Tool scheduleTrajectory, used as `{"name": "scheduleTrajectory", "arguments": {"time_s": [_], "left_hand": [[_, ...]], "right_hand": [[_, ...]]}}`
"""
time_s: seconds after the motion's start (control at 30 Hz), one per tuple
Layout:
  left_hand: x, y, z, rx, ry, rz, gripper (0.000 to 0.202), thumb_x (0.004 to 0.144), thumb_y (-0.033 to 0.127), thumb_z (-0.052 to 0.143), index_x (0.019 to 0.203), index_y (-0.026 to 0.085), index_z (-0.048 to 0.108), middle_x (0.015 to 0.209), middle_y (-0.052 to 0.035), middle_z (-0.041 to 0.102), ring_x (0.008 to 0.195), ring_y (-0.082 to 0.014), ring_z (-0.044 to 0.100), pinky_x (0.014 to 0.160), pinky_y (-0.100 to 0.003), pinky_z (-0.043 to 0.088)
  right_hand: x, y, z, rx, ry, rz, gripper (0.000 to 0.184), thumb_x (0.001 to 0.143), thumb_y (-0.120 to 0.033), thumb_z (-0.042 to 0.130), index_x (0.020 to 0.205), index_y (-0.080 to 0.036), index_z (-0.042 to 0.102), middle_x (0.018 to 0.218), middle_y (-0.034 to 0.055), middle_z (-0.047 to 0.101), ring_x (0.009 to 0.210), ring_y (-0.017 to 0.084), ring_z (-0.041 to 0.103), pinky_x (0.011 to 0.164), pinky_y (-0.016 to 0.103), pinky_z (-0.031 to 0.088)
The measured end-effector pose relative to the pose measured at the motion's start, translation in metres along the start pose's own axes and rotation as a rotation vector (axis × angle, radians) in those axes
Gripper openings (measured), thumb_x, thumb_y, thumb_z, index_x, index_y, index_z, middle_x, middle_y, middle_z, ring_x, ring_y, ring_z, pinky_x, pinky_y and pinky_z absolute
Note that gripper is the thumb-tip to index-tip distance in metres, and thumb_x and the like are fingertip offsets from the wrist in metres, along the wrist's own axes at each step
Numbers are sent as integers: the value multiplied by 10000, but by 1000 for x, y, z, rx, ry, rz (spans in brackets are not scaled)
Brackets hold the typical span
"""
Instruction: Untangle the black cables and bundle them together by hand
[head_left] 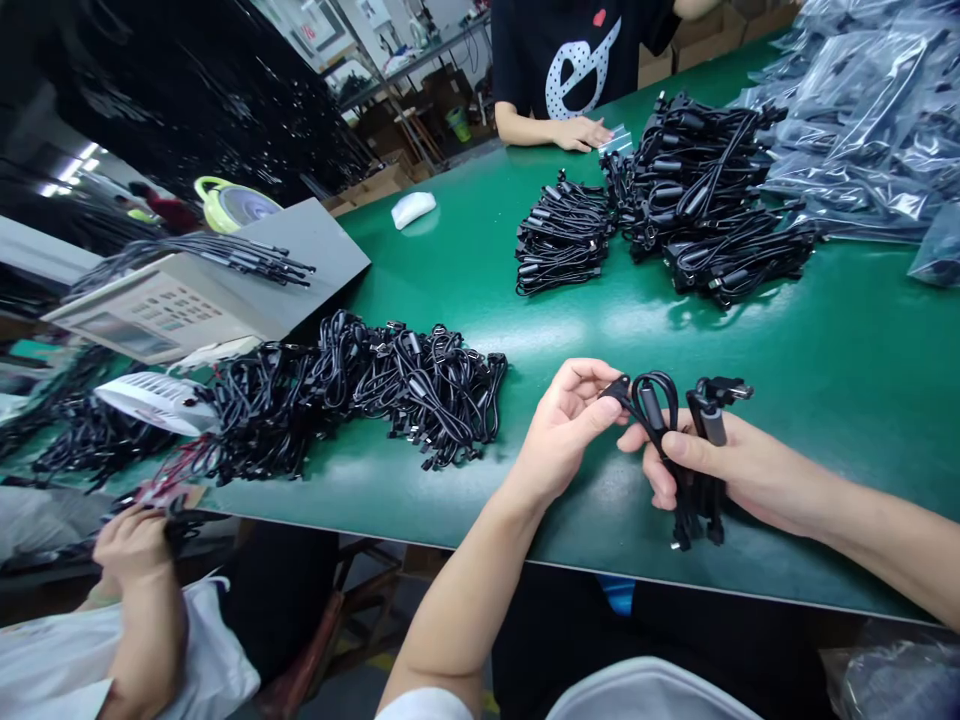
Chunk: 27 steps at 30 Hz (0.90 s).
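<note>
My left hand (566,425) pinches the black connector end (616,388) of a cable between thumb and fingers. The rest of that looped black cable (652,405) runs into my right hand (731,465). There my thumb and fingers are closed round a small group of folded black cables (697,500), their plugs sticking out above and below the grip. Both hands are held over the near edge of the green table (585,530). Left of my left hand lies a heap of loose black cables (442,390).
Stacked bundles of black cables (697,180) lie across the table, beside piled clear plastic bags (862,120). A grey-white device (172,305) with buttons and a white fan (157,400) stand at left. One co-worker's hand (581,133) rests opposite; another co-worker's hands (135,545) work at left.
</note>
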<state>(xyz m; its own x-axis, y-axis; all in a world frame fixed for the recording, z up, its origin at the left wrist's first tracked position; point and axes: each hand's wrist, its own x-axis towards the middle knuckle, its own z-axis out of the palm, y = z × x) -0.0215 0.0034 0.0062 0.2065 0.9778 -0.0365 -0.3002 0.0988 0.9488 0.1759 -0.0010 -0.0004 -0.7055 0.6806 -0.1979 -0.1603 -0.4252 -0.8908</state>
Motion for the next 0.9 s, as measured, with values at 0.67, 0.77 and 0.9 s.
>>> {"name": "scheduleTrajectory", "arguments": {"time_s": [0.67,0.77,0.9], "left_hand": [[2,-2,-2,-171,-35,-30,277,840,254,758,1111,234,706,1051,-25,711,784,-65,618,793,-195,514],[1,-2,-3,-158,-46,-12,241,883,262,711,1123,248,702,1140,-38,709,884,-86,642,853,-206,515],[1,-5,-4,-41,-65,76,417,882,446,692,1253,262,640,1289,-70,646,1013,-150,648,914,-272,524]], "right_hand": [[-3,-4,-1,157,-60,78,414,916,-514,657,1172,-188,661,860,52,715,806,185,677,693,298,499],[-2,-5,0,24,-57,34,336,916,-497,654,1030,-181,664,846,47,711,821,183,653,739,299,459],[0,-5,4,-357,251,21,321,868,-504,682,910,-188,643,731,18,655,768,204,604,789,349,443]]}}
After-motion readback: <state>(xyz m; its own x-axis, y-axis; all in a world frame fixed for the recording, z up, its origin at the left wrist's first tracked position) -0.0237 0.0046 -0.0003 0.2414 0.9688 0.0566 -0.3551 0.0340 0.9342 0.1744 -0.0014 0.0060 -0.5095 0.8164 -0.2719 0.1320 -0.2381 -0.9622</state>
